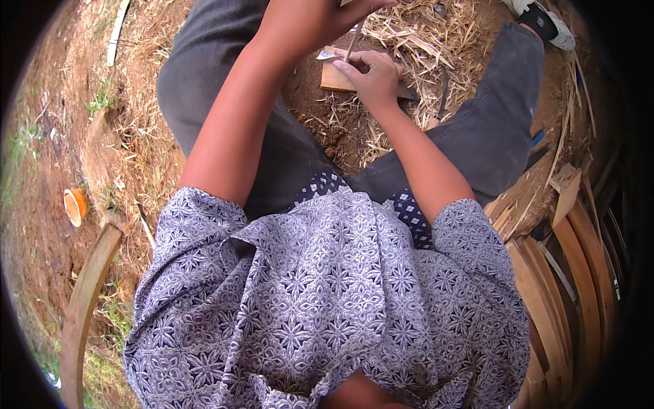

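My right hand is closed low down on a thin rod, pinching it between thumb and fingers. The rod stands tilted and runs up to my left hand, where it disappears at the thumb. That hand looks closed round its upper end, though the frame's top edge cuts off most of the fingers. Beneath my right hand lies a small light-brown wooden block on the soil. A pale flat scrap rests at the block's far edge. Something dark and flat shows beside my right wrist.
Wood shavings litter the soil between my spread legs. Long wooden boards are stacked at the right. On the left are a curved-looking wooden plank and an orange cup-like container. A pale strip lies at the far left.
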Demonstrator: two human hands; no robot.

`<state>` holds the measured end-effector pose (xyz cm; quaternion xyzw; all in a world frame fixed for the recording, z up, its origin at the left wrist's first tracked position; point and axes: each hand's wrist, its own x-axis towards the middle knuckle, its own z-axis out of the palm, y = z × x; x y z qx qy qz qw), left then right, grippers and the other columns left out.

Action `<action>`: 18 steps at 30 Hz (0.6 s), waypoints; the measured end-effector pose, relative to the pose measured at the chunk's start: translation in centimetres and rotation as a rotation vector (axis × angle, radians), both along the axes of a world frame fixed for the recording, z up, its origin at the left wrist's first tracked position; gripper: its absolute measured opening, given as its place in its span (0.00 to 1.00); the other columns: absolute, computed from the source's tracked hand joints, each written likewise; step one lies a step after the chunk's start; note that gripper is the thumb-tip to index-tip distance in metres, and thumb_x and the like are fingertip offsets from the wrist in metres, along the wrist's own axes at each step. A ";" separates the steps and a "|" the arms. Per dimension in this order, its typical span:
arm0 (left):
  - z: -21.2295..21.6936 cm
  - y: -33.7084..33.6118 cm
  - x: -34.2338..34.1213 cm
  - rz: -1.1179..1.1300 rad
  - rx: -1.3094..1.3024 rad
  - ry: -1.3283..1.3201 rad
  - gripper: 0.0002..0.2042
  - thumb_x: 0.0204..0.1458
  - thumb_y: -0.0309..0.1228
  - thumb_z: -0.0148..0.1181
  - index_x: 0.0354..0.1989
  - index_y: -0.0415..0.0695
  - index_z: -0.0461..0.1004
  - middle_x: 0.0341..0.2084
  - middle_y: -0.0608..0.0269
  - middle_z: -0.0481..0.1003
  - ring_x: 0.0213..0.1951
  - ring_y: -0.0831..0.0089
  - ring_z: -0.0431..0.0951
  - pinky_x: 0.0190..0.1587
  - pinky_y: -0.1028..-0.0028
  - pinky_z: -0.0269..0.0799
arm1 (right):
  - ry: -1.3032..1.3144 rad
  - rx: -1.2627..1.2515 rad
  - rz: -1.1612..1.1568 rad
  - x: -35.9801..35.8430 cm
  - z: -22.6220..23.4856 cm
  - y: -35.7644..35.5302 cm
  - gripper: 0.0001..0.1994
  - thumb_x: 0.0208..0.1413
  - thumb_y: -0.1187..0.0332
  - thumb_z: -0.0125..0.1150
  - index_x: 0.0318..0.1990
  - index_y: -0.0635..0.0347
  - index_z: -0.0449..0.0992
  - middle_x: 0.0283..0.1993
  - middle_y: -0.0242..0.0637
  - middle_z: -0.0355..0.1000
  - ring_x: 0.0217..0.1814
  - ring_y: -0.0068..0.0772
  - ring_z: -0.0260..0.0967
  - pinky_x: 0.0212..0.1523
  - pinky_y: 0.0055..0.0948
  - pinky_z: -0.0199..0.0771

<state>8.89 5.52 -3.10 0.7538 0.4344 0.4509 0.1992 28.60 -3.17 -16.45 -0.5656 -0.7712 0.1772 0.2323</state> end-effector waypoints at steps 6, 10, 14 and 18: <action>-0.3 -0.7 -0.5 0.021 0.013 0.023 0.12 0.49 0.31 0.75 0.27 0.41 0.75 0.22 0.54 0.73 0.28 0.52 0.73 0.32 0.59 0.67 | 0.398 -0.150 -0.103 -2.2 5.6 3.0 0.12 0.48 0.60 0.80 0.37 0.55 0.89 0.32 0.31 0.82 0.35 0.30 0.75 0.38 0.31 0.75; 0.1 -0.2 -0.1 -0.030 0.024 0.000 0.12 0.49 0.31 0.75 0.27 0.41 0.75 0.22 0.54 0.73 0.28 0.52 0.73 0.32 0.59 0.67 | 0.233 -0.112 -0.078 -1.1 2.6 0.9 0.11 0.49 0.60 0.80 0.36 0.54 0.88 0.32 0.31 0.81 0.35 0.27 0.75 0.37 0.29 0.73; 0.0 -0.1 -0.2 -0.002 0.009 0.002 0.12 0.48 0.31 0.75 0.26 0.41 0.75 0.22 0.54 0.73 0.28 0.52 0.73 0.32 0.59 0.67 | 0.154 -0.100 -0.051 -0.9 1.6 1.2 0.10 0.45 0.60 0.81 0.33 0.51 0.89 0.29 0.28 0.80 0.34 0.35 0.76 0.34 0.33 0.71; -0.9 -0.8 -0.3 0.024 0.038 -0.017 0.13 0.48 0.31 0.75 0.26 0.41 0.74 0.21 0.53 0.72 0.28 0.52 0.73 0.31 0.58 0.66 | 0.458 -0.157 -0.119 -2.3 5.9 3.5 0.11 0.46 0.60 0.81 0.33 0.54 0.89 0.31 0.31 0.82 0.34 0.33 0.76 0.37 0.33 0.74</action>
